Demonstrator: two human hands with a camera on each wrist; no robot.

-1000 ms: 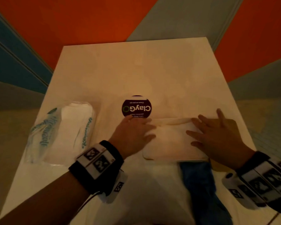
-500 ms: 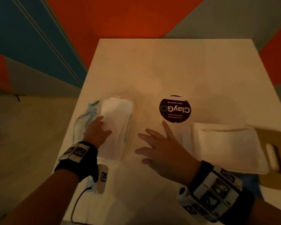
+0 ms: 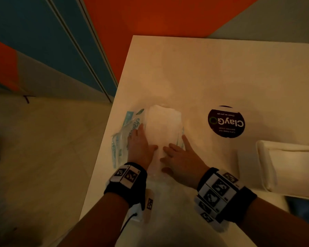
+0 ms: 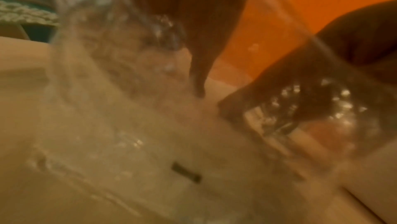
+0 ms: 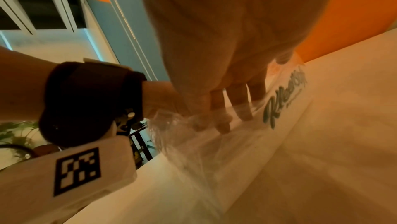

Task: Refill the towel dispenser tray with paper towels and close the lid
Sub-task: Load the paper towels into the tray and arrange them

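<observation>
A pack of white paper towels (image 3: 163, 124) in a clear wrapper with teal print lies near the table's left edge. My left hand (image 3: 139, 144) lies along its left side, fingers straight and thumb on top. My right hand (image 3: 181, 157) rests on the pack's near right end with the fingers spread. In the right wrist view my fingertips (image 5: 223, 120) press into the crinkled film of the wrapper (image 5: 285, 98). The left wrist view is blurred, showing fingers (image 4: 204, 40) against shiny plastic (image 4: 103, 74). The white dispenser tray (image 3: 263, 166) sits at the right edge, partly cut off.
A round dark "ClayGo" sticker (image 3: 226, 122) marks the white table (image 3: 203, 72) between pack and tray. The table's left edge runs just beside the pack, with floor (image 3: 43, 157) below. Orange, blue and grey walls stand behind.
Both hands left the tray and moved left. The left hand reached the pack first; the right hand has now crossed the table onto it. The view turned left.
</observation>
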